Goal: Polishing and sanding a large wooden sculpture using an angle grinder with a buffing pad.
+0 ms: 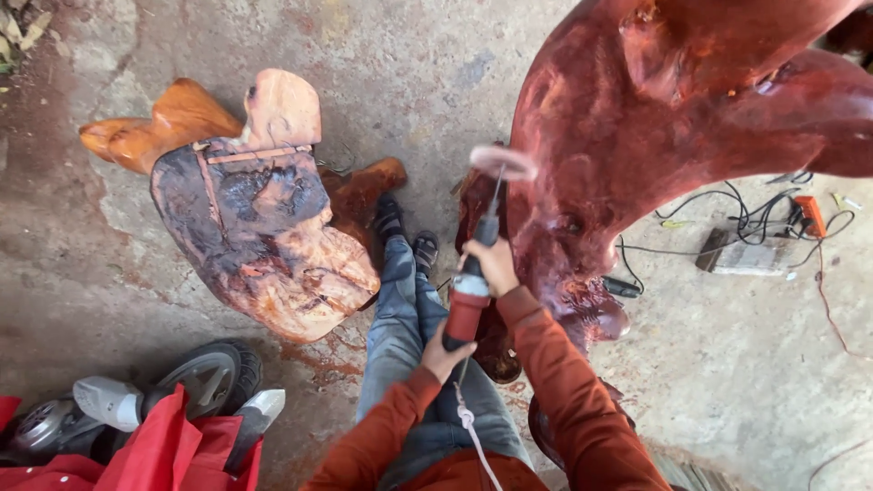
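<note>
Left of the large red carved root sculpture (673,127): a lighter slab-topped stump (259,227) on the concrete floor (136,291); below that, a motorbike wheel (205,377). Right of the sculpture: tangled cables (764,218). Against its flank: red-bodied grinder (468,305), spinning disc (503,164) blurred. Right hand (496,264) extended forward, fingers closed on the neck; left hand (444,355) drawn back, fingers gripping the rear.

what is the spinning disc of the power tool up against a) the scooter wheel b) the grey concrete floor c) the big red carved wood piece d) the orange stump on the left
c, the blurred disc at the tip of the power tool, held by the left hand and the right hand, meets the edge of the big red wood piece.
</note>
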